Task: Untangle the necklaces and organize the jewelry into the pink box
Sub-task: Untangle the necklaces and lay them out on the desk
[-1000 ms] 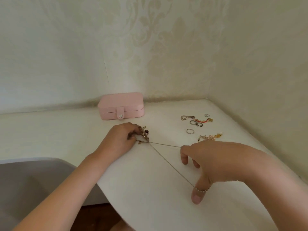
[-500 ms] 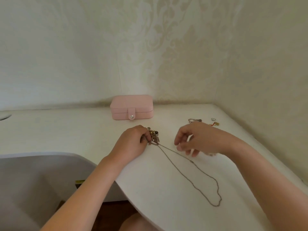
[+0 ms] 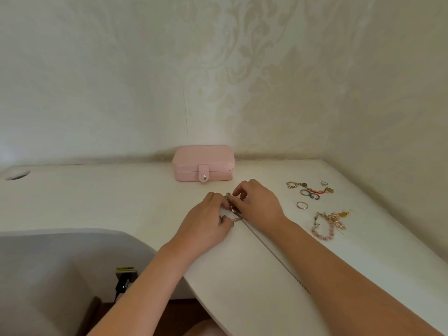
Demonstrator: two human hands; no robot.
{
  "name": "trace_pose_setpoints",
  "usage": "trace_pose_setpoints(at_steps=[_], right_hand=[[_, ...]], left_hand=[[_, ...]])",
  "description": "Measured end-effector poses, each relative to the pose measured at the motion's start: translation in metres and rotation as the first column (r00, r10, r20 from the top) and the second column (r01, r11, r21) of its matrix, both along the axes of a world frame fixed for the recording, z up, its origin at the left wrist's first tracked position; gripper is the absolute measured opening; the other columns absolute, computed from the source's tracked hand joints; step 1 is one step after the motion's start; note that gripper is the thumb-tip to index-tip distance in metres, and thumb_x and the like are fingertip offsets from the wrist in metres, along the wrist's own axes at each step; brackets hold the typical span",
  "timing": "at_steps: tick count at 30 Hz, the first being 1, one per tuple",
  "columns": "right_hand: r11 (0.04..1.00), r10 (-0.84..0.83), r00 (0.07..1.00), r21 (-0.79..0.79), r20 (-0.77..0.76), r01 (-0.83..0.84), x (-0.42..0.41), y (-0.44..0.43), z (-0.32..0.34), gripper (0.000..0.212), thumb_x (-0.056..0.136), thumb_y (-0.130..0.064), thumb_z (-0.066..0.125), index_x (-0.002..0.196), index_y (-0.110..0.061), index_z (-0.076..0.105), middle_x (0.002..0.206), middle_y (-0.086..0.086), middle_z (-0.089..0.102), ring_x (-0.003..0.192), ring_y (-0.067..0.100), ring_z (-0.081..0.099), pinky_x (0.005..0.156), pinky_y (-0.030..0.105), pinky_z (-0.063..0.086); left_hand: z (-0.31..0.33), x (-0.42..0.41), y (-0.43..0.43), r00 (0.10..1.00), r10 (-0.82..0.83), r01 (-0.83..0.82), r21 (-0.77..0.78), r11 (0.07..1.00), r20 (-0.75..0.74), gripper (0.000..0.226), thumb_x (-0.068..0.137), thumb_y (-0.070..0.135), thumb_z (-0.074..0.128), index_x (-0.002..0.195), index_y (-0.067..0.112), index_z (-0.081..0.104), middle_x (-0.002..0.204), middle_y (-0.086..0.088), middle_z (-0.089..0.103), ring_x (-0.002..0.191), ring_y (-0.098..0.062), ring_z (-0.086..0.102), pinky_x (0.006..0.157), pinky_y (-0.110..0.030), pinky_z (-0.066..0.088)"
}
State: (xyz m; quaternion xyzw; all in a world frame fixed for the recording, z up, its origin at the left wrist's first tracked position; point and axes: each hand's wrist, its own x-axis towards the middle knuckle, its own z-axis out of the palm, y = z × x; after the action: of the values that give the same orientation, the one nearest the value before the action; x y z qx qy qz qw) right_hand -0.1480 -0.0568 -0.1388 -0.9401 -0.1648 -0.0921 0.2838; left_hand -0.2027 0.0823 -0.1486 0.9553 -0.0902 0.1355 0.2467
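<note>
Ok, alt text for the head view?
The left hand and right hand pinch a necklace tangle on a white desk, its chain trailing toward the viewer. Behind sits a closed pink box; rings and bracelets lie at right.

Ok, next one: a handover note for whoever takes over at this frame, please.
Hands: the left hand and right hand both pinch the tangle on the table.
One chain trails from it toward the near edge.
The box is shut, at the back.
The rings and bracelets lie loose at right.
Done: nothing boxed.
Left: free the chains, open the box, fill it.
</note>
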Motion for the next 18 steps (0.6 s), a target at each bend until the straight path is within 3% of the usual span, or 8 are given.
trace_pose_setpoints(at_steps=[5, 11, 14, 18], right_hand=[[1.000, -0.003, 1.000, 0.014, -0.003, 0.003, 0.007, -0.006, -0.003, 0.015, 0.091, -0.030, 0.058, 0.097, -0.017, 0.064, 0.104, -0.001, 0.053, 0.088, 0.014, 0.053, 0.070, 0.023, 0.039], [0.988, -0.151, 0.988, 0.011, 0.034, 0.151, 0.013, -0.010, -0.005, 0.015, 0.093, -0.023, 0.053, 0.098, -0.012, 0.062, 0.106, 0.004, 0.051, 0.096, 0.021, 0.051, 0.074, 0.027, 0.041], [0.984, -0.172, 0.983, -0.040, 0.071, 0.175, 0.013, -0.008, -0.006, 0.017, 0.095, -0.021, 0.049, 0.102, -0.010, 0.061, 0.108, 0.007, 0.051, 0.097, 0.023, 0.051, 0.072, 0.027, 0.038], [0.966, -0.240, 0.965, -0.067, 0.107, 0.248, 0.014, -0.010, -0.009, 0.018, 0.097, -0.012, 0.044, 0.106, -0.009, 0.059, 0.111, 0.009, 0.051, 0.095, 0.024, 0.051, 0.076, 0.031, 0.043]], left_hand=[[-0.003, -0.007, 0.000, 1.000, 0.020, -0.020, 0.006, 1.000, -0.011, 0.030, 0.091, 0.016, 0.045, 0.120, 0.016, 0.043, 0.116, 0.005, 0.045, 0.084, -0.015, 0.048, 0.066, -0.022, 0.028], [-0.008, -0.014, 0.003, 0.999, 0.002, -0.004, 0.042, 0.999, 0.039, 0.033, 0.091, 0.015, 0.039, 0.124, 0.021, 0.041, 0.129, 0.010, 0.041, 0.109, -0.014, 0.046, 0.088, -0.019, 0.032], [-0.010, -0.019, 0.002, 0.998, 0.009, -0.014, 0.070, 0.997, 0.068, 0.037, 0.093, 0.017, 0.037, 0.130, 0.021, 0.039, 0.133, 0.010, 0.039, 0.113, -0.014, 0.044, 0.093, -0.017, 0.030], [-0.012, -0.026, 0.002, 0.995, 0.026, -0.032, 0.054, 0.998, 0.092, 0.036, 0.095, 0.022, 0.032, 0.130, 0.022, 0.040, 0.129, 0.012, 0.040, 0.107, -0.010, 0.046, 0.086, -0.013, 0.027]])
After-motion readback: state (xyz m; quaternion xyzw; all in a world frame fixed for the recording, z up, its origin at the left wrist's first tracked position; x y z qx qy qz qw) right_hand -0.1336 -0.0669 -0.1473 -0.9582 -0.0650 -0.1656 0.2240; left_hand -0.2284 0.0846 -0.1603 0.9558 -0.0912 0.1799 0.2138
